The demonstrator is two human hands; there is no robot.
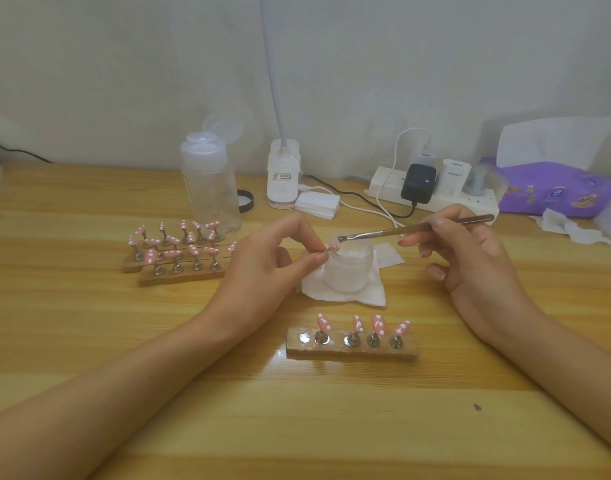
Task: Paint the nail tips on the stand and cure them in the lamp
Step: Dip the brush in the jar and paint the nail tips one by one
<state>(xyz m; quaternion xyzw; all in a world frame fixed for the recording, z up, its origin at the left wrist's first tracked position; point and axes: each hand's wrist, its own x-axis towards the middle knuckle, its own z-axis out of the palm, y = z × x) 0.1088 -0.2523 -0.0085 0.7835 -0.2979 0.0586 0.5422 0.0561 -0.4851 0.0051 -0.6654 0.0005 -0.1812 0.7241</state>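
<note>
The left hand [262, 258], at the centre of the frame, pinches a single pink nail tip [332, 248] between thumb and forefinger, lifted off its stand and held over a frosted jar [347, 268]. The right hand [470, 258] is closed around a slim brush [414, 230], whose bristles hover just beside the held tip. Below them, near the lower centre, a small wooden stand [351, 344] carries four pink tips with white dots, and its leftmost peg stands bare, likely the held tip's place. At centre left, two fuller stands [179, 252] hold many more dotted tips, seemingly finished. A white device [282, 174] stands upright at the back of the table [297, 427]; whether it is the curing lamp cannot be told. Painting appears well advanced; curing of this batch looks still ahead.
</note>
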